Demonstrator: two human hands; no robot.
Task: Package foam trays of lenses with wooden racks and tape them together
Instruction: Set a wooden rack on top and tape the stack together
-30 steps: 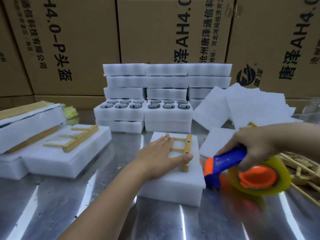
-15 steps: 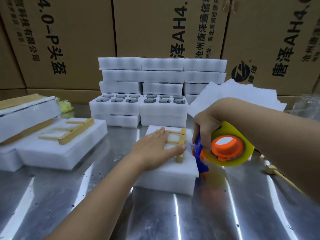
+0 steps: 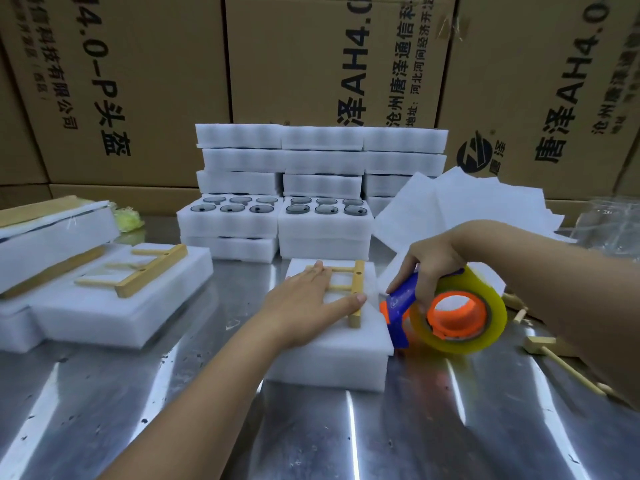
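A white foam tray stack [image 3: 332,355] lies in the middle of the metal table with a wooden rack [image 3: 354,292] on top. My left hand [image 3: 304,306] presses flat on the rack and foam, fingers straight. My right hand [image 3: 433,261] grips the blue handle of a tape dispenser [image 3: 446,313] with an orange hub and a yellowish clear tape roll. The dispenser's blue and orange head sits against the right edge of the foam stack.
Stacked foam trays [image 3: 322,188], two showing dark lenses [image 3: 325,206], stand at the back before cardboard boxes [image 3: 311,57]. Foam packs with a rack [image 3: 149,271] lie at left. Loose foam sheets [image 3: 460,202] and loose wooden racks [image 3: 547,344] lie at right.
My right hand has lowered the tape dispenser from above the foam stack's right side down to its right edge. My left hand stays pressed on the rack.
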